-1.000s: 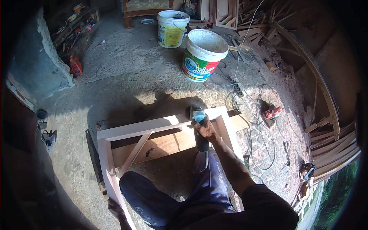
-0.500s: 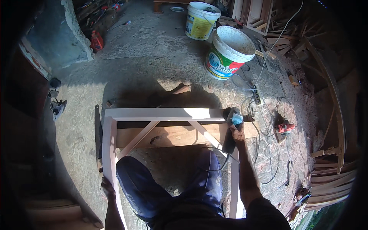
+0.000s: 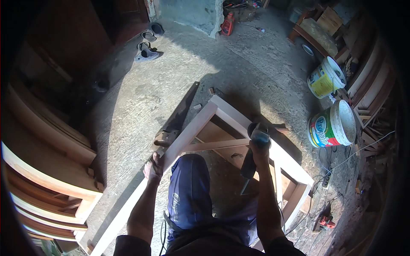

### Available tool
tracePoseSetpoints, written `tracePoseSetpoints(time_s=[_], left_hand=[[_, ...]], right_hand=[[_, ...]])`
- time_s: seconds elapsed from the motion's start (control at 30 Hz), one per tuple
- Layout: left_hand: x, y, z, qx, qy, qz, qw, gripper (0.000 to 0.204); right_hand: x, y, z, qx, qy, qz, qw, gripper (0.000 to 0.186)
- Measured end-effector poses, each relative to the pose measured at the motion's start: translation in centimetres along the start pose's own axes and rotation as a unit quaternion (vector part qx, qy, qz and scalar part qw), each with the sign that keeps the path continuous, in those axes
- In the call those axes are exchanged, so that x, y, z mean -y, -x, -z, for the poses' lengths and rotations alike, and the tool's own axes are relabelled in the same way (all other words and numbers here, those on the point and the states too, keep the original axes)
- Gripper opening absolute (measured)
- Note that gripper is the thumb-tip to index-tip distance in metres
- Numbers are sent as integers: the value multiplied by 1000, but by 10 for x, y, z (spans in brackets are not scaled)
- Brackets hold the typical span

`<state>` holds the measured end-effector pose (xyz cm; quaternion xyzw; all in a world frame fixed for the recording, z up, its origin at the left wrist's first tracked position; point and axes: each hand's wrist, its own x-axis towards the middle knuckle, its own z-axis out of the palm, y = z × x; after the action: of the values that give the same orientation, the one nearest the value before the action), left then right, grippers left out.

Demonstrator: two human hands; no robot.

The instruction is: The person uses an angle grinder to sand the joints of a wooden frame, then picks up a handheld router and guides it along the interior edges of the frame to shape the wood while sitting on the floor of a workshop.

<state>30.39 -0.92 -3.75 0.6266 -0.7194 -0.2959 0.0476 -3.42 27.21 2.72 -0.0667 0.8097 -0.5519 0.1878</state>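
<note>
My right hand (image 3: pixel 260 152) is closed around a corded tool that looks like an angle grinder (image 3: pixel 249 165), with a black body and a bluish head. Its head is over the far rail of a pale wooden frame (image 3: pixel 231 118) with diagonal braces; whether it touches the wood I cannot tell. My left hand (image 3: pixel 153 167) grips the frame's left rail. Just beyond that hand, a handsaw (image 3: pixel 184 109) lies on the floor along the rail, its handle toward me. A wide board (image 3: pixel 228 152) lies under the frame, and my legs are inside it.
To the right stand two paint buckets (image 3: pixel 317 133), (image 3: pixel 320 83), near cables and a red power tool (image 3: pixel 327 222). Wooden frames (image 3: pixel 51 181) are stacked at left. Sandals (image 3: pixel 146 54) and a red container (image 3: pixel 227 24) sit at the back.
My view has swung left, so the frame appears slanted and the buckets sit farther right. My left hand has shifted up the left rail; the grinder stays in my right hand.
</note>
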Motion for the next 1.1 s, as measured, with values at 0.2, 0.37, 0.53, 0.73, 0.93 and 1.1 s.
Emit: tracePoseSetpoints(time_s=[0.2,0.37,0.53,0.73,0.93,1.1], left_hand=[[5,6,-6,-19,61,-5,998,73],[-3,6,-6,-12,65,-19,998,63],[-24,25,-13,-164,133,-227,951,37],[-155,62,-42,246,277,-189,909,62],[-102,56,-14,-1,328,-108,938,58],[13,12,-7,-236,83,-56,967,50]], right_hand=[[22,-62,-43,110,12,91,990,82],[42,-112,-56,181,59,77,979,77],[68,-105,-100,232,132,118,957,83],[56,-65,-119,333,147,176,914,101],[60,-19,-126,389,192,301,849,102],[67,6,-134,475,212,195,831,97]])
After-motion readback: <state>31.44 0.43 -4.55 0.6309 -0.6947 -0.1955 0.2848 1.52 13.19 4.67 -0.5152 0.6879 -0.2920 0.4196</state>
